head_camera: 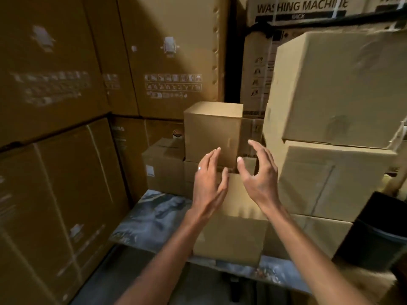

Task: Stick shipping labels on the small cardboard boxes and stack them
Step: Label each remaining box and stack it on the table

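Observation:
A small plain cardboard box [212,133] stands upright on top of a stack at the back of the table. Below it and nearer to me sits another small box [231,234], partly hidden by my forearms. To the left stands a small box [163,170] with a white label low on its front. My left hand [209,183] and my right hand [257,172] hover in front of the top box, fingers straight and spread, holding nothing. Neither hand touches the box.
The table [152,219] has a mottled blue-grey top. Large cartons [55,106] wall in the left side and back. Big plain boxes [337,91] are stacked at the right, with a dark bin [378,230] at the lower right.

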Demonstrator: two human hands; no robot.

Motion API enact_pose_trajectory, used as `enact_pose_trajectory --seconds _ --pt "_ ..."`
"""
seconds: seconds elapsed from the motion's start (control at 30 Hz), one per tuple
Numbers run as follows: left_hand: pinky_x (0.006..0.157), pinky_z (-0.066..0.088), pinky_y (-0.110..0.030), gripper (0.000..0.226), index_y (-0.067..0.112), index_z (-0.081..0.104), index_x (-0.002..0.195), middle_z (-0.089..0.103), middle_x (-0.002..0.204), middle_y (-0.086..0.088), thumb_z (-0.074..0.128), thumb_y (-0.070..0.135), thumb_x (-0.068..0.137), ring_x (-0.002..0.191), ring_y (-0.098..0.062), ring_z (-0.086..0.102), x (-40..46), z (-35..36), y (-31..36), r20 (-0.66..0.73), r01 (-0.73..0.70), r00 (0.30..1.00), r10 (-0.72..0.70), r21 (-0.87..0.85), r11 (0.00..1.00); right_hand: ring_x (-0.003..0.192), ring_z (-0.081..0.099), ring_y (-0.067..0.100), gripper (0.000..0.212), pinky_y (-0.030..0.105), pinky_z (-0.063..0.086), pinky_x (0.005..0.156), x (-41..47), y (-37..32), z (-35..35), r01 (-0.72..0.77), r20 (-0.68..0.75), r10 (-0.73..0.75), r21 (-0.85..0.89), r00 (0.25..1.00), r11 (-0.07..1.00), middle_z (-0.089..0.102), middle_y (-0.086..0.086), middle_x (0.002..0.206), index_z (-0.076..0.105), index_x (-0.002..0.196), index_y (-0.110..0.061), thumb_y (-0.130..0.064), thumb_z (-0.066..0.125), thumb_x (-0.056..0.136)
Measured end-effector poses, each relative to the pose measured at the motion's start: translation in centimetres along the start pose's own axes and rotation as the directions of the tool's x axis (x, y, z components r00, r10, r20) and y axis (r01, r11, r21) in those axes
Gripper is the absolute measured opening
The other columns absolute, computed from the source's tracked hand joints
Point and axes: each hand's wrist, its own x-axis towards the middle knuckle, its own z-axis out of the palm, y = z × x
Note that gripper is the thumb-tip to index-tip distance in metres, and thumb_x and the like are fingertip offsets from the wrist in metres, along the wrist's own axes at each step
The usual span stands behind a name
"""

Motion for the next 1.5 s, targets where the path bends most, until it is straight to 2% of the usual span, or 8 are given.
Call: enact_pose_trajectory --seconds 0.1,0.33,0.53,0.7,0.93,1.23,1.4,1.5 --pt "0.116 0.036 -0.033 0.056 0.019 0.037 0.155 0.041 0.156 0.000 0.048 0.032 0.101 0.140 -0.006 0.037 -2.3 -2.5 -3.0 -0.018 0.088 0.996 -0.089 -0.047 0.995 0.131 0.051 0.008 0.050 0.013 0.037 0.109 -2.7 -1.5 3.5 -0.075 0.105 0.070 0.046 0.992 0.996 0.056 -0.003 0.143 0.054 0.143 -0.019 -0.027 0.069 0.096" --pt "0.116 0.037 -0.043 0.052 0.035 0.033 0.154 0.036 0.159 0.009 0.042 0.045 0.104 0.144 -0.010 0.035 -6.0 -6.3 -9.1 0.013 0.257 0.967 -0.256 -0.054 0.965 0.131 0.048 0.009 0.052 0.041 0.047 0.110 -7.2 -4.0 10.1 -0.229 0.228 0.203 0.092 0.952 0.969 0.049 -0.014 0.142 0.049 0.146 -0.024 -0.037 0.064 0.099" --pt "0.113 0.038 -0.035 0.050 0.032 0.037 0.153 0.040 0.157 0.010 0.043 0.047 0.106 0.140 -0.002 0.037 -6.4 -7.4 -13.1 -0.016 0.303 0.952 -0.304 -0.038 0.952 0.134 0.046 0.008 0.054 0.033 0.044 0.109 -8.1 -4.0 14.7 -0.256 0.323 0.218 0.079 0.921 0.963 0.049 -0.008 0.147 0.046 0.147 -0.026 -0.048 0.060 0.100" --pt "0.112 0.037 -0.029 0.047 0.027 0.041 0.152 0.042 0.155 0.009 0.049 0.034 0.106 0.141 -0.005 0.037 -5.0 -8.1 -16.9 -0.025 0.320 0.947 -0.321 -0.035 0.947 0.114 0.056 0.006 0.044 0.036 0.053 0.099 -7.7 -3.7 19.8 -0.336 0.327 0.281 0.123 0.902 0.934 0.059 -0.004 0.129 0.053 0.137 -0.023 -0.040 0.066 0.098" --pt "0.113 0.040 -0.044 0.051 0.025 0.045 0.150 0.046 0.153 0.004 0.042 0.046 0.103 0.139 -0.011 0.041 0.3 -9.4 -25.3 -0.059 0.374 0.926 -0.373 0.011 0.927 0.137 0.050 0.027 0.087 0.053 0.046 0.109 -5.5 -0.7 30.0 -0.434 0.387 0.379 0.061 0.840 0.899 0.051 0.009 0.149 0.040 0.151 -0.018 -0.074 0.049 0.086" --pt "0.109 0.044 -0.049 0.055 0.021 0.047 0.149 0.049 0.149 -0.001 0.042 0.042 0.098 0.136 -0.021 0.046 7.5 -8.7 -35.9 -0.018 0.450 0.893 -0.450 0.059 0.891 0.144 0.040 0.031 0.092 0.056 0.043 0.112 -2.6 4.0 41.6 -0.579 0.430 0.511 0.033 0.744 0.815 0.041 0.012 0.157 0.034 0.155 -0.018 -0.070 0.050 0.080" --pt "0.114 0.037 -0.039 0.049 0.022 0.046 0.150 0.046 0.153 -0.005 0.049 0.037 0.103 0.139 -0.023 0.043 10.3 -8.3 -41.0 0.032 0.508 0.859 -0.512 0.075 0.858 0.150 0.026 0.033 0.079 0.055 0.035 0.118 -1.3 4.8 45.0 -0.569 0.406 0.545 -0.074 0.733 0.819 0.019 0.013 0.164 0.027 0.158 -0.016 -0.033 0.068 0.092" --pt "0.115 0.035 -0.039 0.050 0.020 0.043 0.151 0.043 0.155 -0.006 0.053 0.029 0.103 0.141 -0.026 0.040 12.3 -8.0 -44.3 0.089 0.504 0.853 -0.514 0.109 0.857 0.154 0.013 0.036 0.077 0.052 0.024 0.124 -0.3 6.3 46.9 -0.471 0.400 0.507 -0.192 0.763 0.861 0.009 0.018 0.166 0.028 0.157 -0.015 -0.028 0.069 0.094"
